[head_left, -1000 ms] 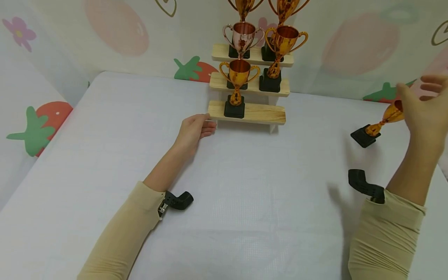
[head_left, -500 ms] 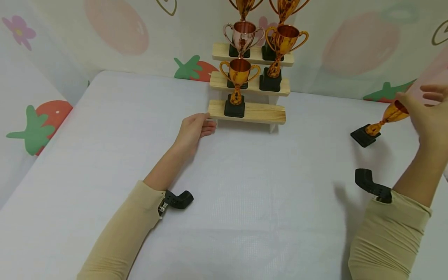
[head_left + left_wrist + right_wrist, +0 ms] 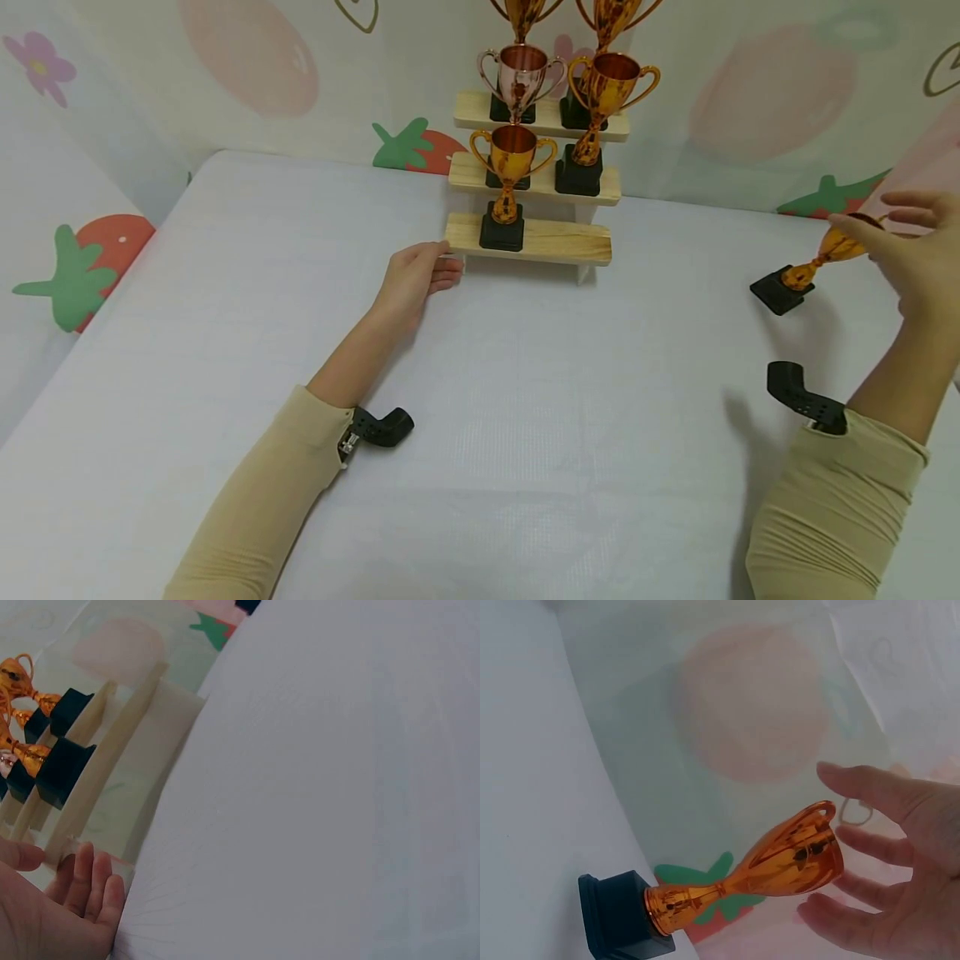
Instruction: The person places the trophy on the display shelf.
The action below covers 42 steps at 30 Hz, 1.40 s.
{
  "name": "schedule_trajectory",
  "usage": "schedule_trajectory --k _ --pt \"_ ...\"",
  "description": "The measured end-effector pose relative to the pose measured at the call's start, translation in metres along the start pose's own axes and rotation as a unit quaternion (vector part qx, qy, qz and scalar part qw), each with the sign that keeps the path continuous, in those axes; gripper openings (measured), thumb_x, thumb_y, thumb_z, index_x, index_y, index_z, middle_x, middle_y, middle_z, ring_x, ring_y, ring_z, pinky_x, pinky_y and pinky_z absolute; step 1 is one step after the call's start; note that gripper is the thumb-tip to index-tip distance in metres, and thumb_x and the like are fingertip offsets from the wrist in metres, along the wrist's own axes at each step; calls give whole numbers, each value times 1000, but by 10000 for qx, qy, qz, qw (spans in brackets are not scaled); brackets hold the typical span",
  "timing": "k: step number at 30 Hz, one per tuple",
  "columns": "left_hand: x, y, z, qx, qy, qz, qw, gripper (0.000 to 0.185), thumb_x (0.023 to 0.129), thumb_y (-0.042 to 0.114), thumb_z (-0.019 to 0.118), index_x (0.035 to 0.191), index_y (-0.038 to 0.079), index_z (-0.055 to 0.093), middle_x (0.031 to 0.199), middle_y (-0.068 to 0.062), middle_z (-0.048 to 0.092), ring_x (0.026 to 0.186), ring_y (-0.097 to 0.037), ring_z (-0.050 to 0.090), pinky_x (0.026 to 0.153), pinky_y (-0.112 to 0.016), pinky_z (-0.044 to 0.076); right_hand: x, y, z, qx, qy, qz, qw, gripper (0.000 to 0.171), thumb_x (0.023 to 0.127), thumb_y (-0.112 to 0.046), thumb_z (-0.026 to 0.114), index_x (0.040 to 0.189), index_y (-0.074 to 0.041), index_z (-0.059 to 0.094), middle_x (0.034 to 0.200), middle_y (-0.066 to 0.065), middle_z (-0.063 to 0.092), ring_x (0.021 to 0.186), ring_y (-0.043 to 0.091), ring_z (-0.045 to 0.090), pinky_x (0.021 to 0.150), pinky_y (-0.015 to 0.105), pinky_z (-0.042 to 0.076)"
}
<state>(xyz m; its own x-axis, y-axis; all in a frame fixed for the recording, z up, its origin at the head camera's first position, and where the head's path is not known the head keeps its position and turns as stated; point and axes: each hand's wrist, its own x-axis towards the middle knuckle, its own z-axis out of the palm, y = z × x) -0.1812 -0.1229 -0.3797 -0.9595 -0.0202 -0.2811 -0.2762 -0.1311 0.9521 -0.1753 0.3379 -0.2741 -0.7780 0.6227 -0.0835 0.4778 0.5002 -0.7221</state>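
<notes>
Meanwhile, I see my right hand (image 3: pixel 911 258), fingers spread, cupping around the tilted gold trophy (image 3: pixel 821 258) at frame right, while my left hand (image 3: pixel 412 279), fingers relaxed, steadies the wooden shelf (image 3: pixel 558 240).

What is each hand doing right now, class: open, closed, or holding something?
Left hand: open, fingers resting against the wooden shelf.
Right hand: open, fingers spread beside the tilted trophy, not gripping it.

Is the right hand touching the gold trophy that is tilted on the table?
Cannot tell. In the right wrist view the right hand has open fingers around the cup of the gold trophy, but no clear contact or gap shows; the head view overlaps them.
</notes>
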Motion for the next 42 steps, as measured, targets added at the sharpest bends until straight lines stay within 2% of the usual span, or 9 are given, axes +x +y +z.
schedule_trajectory --k 3,10,14,18,22,25,28,34,42 --pt "0 0 0 17 9 -16 10000 39 113 17 46 138 -12 55 90 0 66 82 -8 67 83 -18 59 0 1 2 -73 -6 -39 10000 62 96 -53 70 151 -46 43 155 -13 40 85 -12 40 117 26 42" --pt "-1 1 0 64 -28 -34 10000 39 114 18 45 139 -11 55 97 -5 65 86 -10 67 88 -21 58 -2 -1 6 -469 41 -55 9989 72 96 -58 69 158 -40 37 168 -2 34 122 3 42 120 30 41" --pt "1 0 0 56 -21 -26 10000 39 114 18 45 139 -11 55 96 -4 65 85 -10 67 86 -19 59 1 3 7 -462 -74 -184 9987 80 97 -56 68 163 -31 31 171 3 30 130 8 44 120 31 42" --pt "1 -1 0 52 -35 -10 10000 39 113 18 46 138 -11 55 95 -3 66 85 -9 67 86 -19 59 1 2 8 -415 -155 -319 9985 78 99 -47 68 164 -26 29 169 7 30 108 -5 46 115 27 45" --pt "1 -1 0 10 -37 -1 10000 38 113 17 46 137 -11 55 94 -3 66 84 -9 67 86 -19 59 1 1 9 -410 -144 -351 9984 74 101 -42 66 163 -27 28 167 6 31 110 -4 47 103 16 50" --pt "1 -2 -1 -17 -35 2 10000 38 113 17 47 136 -11 55 93 -2 66 84 -9 67 85 -18 58 1 0 10 -332 -146 -345 9987 73 101 -40 65 162 -29 27 166 3 32 117 -1 47 85 2 48" --pt "2 -2 -1 4 -44 1 10000 38 113 18 46 137 -11 55 94 -2 66 85 -9 67 86 -19 58 2 1 11 -304 -212 -402 9985 72 101 -40 67 160 -28 27 164 5 33 101 -7 46 71 -3 44" --pt "2 -2 -1 62 -37 -20 10000 39 113 18 46 138 -10 55 96 -4 66 86 -10 67 87 -19 58 3 2 12 -96 -369 -408 9984 80 97 -44 72 158 -20 27 121 -17 39 80 -9 47 66 -1 47" --pt "1 -1 0 -1 -2 -27 10000 39 113 18 47 137 -11 55 93 -2 66 84 -9 67 86 -19 58 5 5 13 444 -357 -327 9978 42 97 -34 75 113 -42 37 107 -20 41 77 -12 52 67 1 50"
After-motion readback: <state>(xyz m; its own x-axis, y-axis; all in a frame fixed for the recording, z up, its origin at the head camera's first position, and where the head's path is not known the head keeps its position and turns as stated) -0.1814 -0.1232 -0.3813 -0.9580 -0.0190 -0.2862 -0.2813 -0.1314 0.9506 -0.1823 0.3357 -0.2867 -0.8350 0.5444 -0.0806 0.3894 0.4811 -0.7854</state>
